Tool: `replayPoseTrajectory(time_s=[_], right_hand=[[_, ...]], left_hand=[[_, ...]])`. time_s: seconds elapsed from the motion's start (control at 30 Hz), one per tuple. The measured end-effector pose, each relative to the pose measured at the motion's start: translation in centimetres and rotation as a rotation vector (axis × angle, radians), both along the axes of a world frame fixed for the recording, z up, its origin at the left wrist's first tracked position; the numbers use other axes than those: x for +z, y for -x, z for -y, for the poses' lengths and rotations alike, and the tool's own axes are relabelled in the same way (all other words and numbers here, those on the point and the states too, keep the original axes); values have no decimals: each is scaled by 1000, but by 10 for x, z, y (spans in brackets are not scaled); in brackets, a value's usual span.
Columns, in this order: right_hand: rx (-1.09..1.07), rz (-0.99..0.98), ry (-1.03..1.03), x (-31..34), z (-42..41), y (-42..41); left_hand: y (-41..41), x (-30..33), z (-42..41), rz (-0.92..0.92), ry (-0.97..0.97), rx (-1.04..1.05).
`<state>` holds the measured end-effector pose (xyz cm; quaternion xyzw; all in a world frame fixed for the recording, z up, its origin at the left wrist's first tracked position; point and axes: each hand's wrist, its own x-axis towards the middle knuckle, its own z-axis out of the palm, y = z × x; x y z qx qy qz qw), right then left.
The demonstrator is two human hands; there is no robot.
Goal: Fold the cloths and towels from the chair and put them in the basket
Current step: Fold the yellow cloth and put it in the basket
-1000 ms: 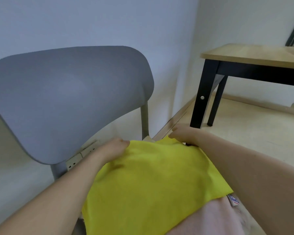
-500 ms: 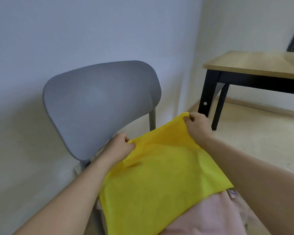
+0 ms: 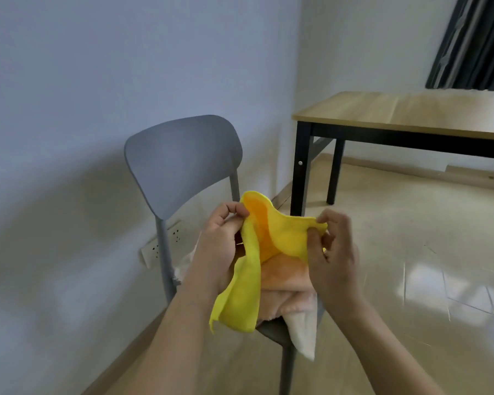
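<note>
A yellow cloth (image 3: 271, 240) hangs in the air above the grey chair (image 3: 183, 161), sagging between my hands. My left hand (image 3: 220, 240) pinches its left top corner, and a long fold drops below that hand. My right hand (image 3: 330, 246) pinches the other top corner. On the chair seat under the cloth lies a pink towel (image 3: 283, 289), with a white towel (image 3: 304, 332) drooping over the front edge. No basket is in view.
A wooden table with black legs (image 3: 405, 115) stands at the right, close to the chair. A white wall socket strip (image 3: 161, 242) sits low on the wall behind the chair. Glossy tiled floor (image 3: 425, 266) spreads to the right. A dark curtain (image 3: 474, 41) hangs top right.
Both hands have lifted the yellow cloth off the pile on the chair and drawn closer together, so it now sags. My view has pulled back, showing the whole chair.
</note>
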<state>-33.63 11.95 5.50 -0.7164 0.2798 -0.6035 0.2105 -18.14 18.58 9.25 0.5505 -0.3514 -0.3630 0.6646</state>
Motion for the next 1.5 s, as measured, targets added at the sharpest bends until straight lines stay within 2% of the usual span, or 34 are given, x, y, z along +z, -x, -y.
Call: replayPoseTrajectory(time_s=[0.13, 0.23, 0.33, 0.43, 0.53, 0.6, 0.97, 1.1, 1.37, 1.5], right_hand=[[16, -143, 72, -19, 3, 14], [26, -158, -11, -16, 8, 17], [158, -192, -151, -16, 2, 22], [253, -350, -246, -20, -4, 26], [205, -526, -212, -25, -11, 20], [151, -577, -166, -29, -17, 15], [-147, -468, 153, -70, -29, -9], [-223, -417, 160, -76, -28, -18], [-267, -500, 176, -89, -37, -31], [-371, -452, 222, -97, -33, -40]], left_hand=[[16, -1, 3, 168, 73, -35], [15, 2, 7, 377, 168, 47], [13, 0, 8, 612, 192, 170], [13, 0, 11, 656, 239, 243], [13, 1, 15, 703, 249, 311], [12, 0, 18, 720, 252, 353], [10, -3, 30, 720, 170, 378], [14, -4, 32, 743, 159, 361], [14, 0, 29, 747, 135, 356], [20, 1, 27, 552, 155, 274]])
